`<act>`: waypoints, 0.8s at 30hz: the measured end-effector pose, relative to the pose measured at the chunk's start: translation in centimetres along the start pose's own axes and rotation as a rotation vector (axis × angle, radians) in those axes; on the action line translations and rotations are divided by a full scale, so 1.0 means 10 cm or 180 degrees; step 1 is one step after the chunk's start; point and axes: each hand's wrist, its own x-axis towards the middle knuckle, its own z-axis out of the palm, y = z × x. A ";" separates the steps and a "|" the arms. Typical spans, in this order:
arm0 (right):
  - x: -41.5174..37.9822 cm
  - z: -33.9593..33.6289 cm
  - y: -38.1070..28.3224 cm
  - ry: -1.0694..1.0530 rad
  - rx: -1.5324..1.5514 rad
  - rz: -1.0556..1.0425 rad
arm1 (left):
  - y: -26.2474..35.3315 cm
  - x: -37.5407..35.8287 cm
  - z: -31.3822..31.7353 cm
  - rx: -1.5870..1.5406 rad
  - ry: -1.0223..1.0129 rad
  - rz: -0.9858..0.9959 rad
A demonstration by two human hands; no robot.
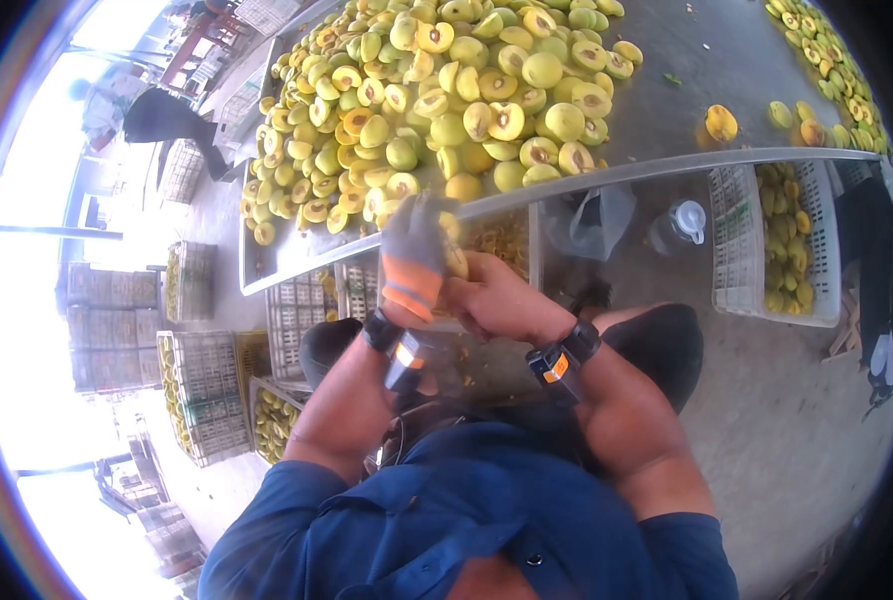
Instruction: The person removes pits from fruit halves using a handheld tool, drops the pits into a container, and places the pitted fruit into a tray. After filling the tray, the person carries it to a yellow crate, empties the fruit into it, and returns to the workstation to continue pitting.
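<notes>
A large heap of yellow-green fruit (pixel 466 90), much of it cut in halves with brown centres, lies on a metal table (pixel 666 110). My left hand (pixel 413 255), in a grey and orange glove, is at the table's near edge, its fingers blurred beside the heap. Close against it is my bare right hand (pixel 496 296), its fingers curled round a piece of yellow fruit (pixel 456 262) between the two hands. Whether the gloved hand also grips fruit is hidden by blur.
Crates of fruit stand below the table at the right (pixel 821 260) and at the left (pixel 201 390). A clear plastic bag (pixel 606 220) and a lidded jug (pixel 678 225) are under the edge. A person (pixel 161 118) bends at the upper left.
</notes>
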 end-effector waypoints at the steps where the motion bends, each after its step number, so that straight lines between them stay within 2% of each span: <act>1: -0.02 0.01 -0.04 0.0020 -0.0050 -0.0034 | -0.06 0.00 0.01 0.0064 0.0075 0.0205; 3: -0.05 0.01 -0.08 -0.0143 0.0138 0.0075 | -0.19 0.01 0.06 0.0205 0.0208 0.0633; 5: -0.11 -0.01 -0.06 -0.0489 0.0630 0.0380 | -0.24 -0.01 0.01 -0.0729 -0.0308 0.0158; 7: -0.12 0.02 -0.05 -0.0494 0.0606 0.0322 | -0.22 0.02 -0.08 -0.1186 -0.0613 0.0190; 9: -0.11 0.04 -0.04 -0.0565 0.0593 0.0317 | -0.19 0.09 -0.18 -0.1149 -0.0710 0.0750; 11: -0.07 0.02 -0.03 -0.0669 0.0608 0.0320 | -0.31 0.04 -0.12 -0.0912 -0.0548 0.0602; 12: -0.06 0.04 0.00 -0.0701 0.0709 0.0379 | -0.38 -0.02 -0.07 -0.0794 -0.0468 0.0520; 14: -0.04 0.12 0.04 -0.0790 0.0905 0.0507 | -0.48 -0.18 0.03 -0.1680 -0.0715 -0.0564; 16: -0.04 0.17 0.05 -0.0880 0.0928 0.0596 | -0.60 -0.32 0.06 -0.1922 -0.0687 -0.0942; 19: -0.04 0.17 0.08 -0.1025 0.0776 0.0442 | -0.76 -0.32 -0.08 -0.0948 -0.0317 -0.0350; 21: -0.01 0.17 0.12 -0.0904 0.0483 0.0349 | -0.93 -0.26 -0.36 0.0256 -0.0175 0.0065; 23: 0.01 0.17 0.17 -0.0538 0.0078 0.0347 | -1.67 -0.47 -0.44 0.0064 0.0412 -0.0775; 24: 0.06 0.15 0.31 -0.0290 -0.0086 0.0537 | -1.71 -0.47 -0.65 -0.0598 0.0534 -0.1581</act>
